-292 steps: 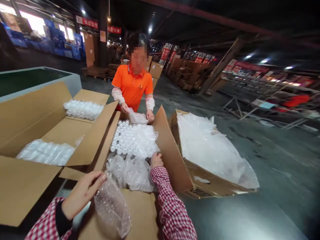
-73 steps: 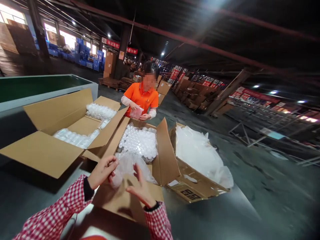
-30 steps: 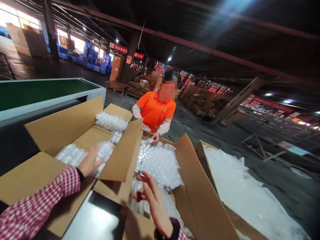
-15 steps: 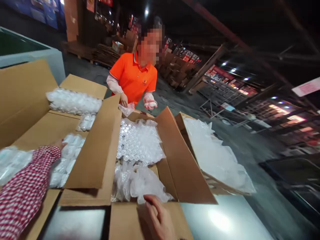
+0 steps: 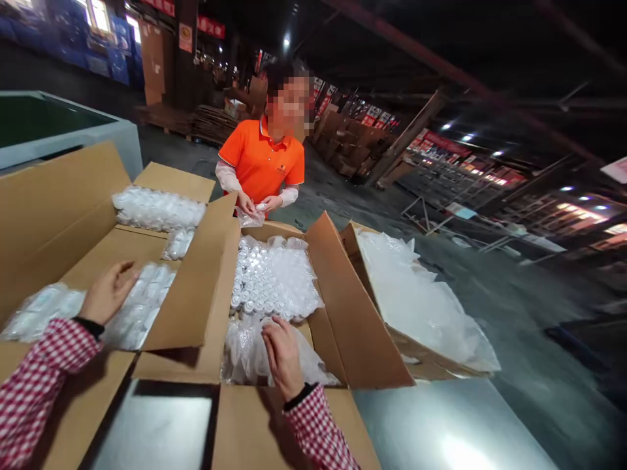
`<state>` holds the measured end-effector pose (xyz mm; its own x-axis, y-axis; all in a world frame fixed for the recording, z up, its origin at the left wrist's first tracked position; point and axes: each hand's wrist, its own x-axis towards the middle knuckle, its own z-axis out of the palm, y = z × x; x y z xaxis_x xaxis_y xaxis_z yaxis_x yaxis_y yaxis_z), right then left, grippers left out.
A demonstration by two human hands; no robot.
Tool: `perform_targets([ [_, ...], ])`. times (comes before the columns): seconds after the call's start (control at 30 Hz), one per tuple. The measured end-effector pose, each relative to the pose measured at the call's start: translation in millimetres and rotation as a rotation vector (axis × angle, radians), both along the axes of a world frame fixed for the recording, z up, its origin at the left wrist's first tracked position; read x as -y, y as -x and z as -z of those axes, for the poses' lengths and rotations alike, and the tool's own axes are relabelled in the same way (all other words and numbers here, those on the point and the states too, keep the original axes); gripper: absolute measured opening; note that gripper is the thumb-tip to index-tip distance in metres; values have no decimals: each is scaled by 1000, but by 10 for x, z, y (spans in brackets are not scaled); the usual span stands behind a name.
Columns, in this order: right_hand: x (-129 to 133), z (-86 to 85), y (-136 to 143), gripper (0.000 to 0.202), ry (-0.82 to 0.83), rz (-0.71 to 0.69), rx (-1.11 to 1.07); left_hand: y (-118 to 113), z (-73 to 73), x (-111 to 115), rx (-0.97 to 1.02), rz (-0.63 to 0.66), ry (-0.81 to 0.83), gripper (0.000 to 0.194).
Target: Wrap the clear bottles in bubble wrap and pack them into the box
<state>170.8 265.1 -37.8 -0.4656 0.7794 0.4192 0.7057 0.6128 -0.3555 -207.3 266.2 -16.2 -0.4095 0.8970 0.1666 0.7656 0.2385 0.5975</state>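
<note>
My left hand [image 5: 110, 292] hovers over the left carton [image 5: 49, 205], fingers loosely bent and apart, with nothing visible in it. Beside it lie bubble-wrapped bundles [image 5: 149, 290] in clear plastic. My right hand [image 5: 283, 358] reaches over the near end of the middle carton [image 5: 360, 320]. Its fingers are stretched out above loose clear bubble-wrap bags [image 5: 242, 349]; whether the fingertips touch them I cannot tell. Behind those bags, rows of small white-capped bottles [image 5: 252, 287] stand upright, with a bubble-wrap sheet [image 5: 294, 274] over part of them.
Across the middle carton a co-worker in an orange shirt [image 5: 264, 156] holds a small white item and clear wrap in both hands. On the right, another carton [image 5: 411, 349] holds a pile of white plastic bags [image 5: 416, 294]. Raised flaps stand between the cartons. A shiny metal tabletop [image 5: 441, 424] lies beneath.
My left hand has lifted off the wrapped bundles toward me. My right hand has moved forward over the loose bags. The co-worker's hands have come together, and the view has tilted up slightly.
</note>
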Motion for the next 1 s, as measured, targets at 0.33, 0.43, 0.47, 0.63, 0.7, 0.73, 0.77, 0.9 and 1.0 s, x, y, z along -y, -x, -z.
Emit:
perform_targets([
  [0.33, 87, 170, 285, 20, 93, -87, 107, -1812, -253, 1229, 808, 221, -101, 39],
  [0.43, 125, -236, 53, 21, 116, -122, -252, -1881, -188, 1351, 801, 162, -151, 50],
  [0.47, 166, -397, -35, 22, 154, -147, -353, -1897, -209, 1371, 761, 147, -176, 55],
  [0.63, 537, -985, -365, 25, 320, -233, -592, -2155, -561, 1392, 563, 260, -186, 79],
  [0.7, 684, -1076, -448, 23, 348, -331, -605, -2298, -710, 1397, 633, 369, -156, 75],
  [0.73, 738, -1095, -486, 23, 366, -386, -605, -2359, -768, 1403, 724, 435, -126, 70],
  [0.77, 772, -1101, -523, 23, 381, -428, -603, -2410, -812, 1412, 842, 504, -79, 64],
  [0.9, 737, -1042, -672, 23, 439, -383, -607, -2500, -872, 1486, 1251, 664, 158, 52],
  [1.0, 714, -1015, -737, 21, 281, -136, -578, -2521, -851, 1565, 1239, 561, 114, 39],
])
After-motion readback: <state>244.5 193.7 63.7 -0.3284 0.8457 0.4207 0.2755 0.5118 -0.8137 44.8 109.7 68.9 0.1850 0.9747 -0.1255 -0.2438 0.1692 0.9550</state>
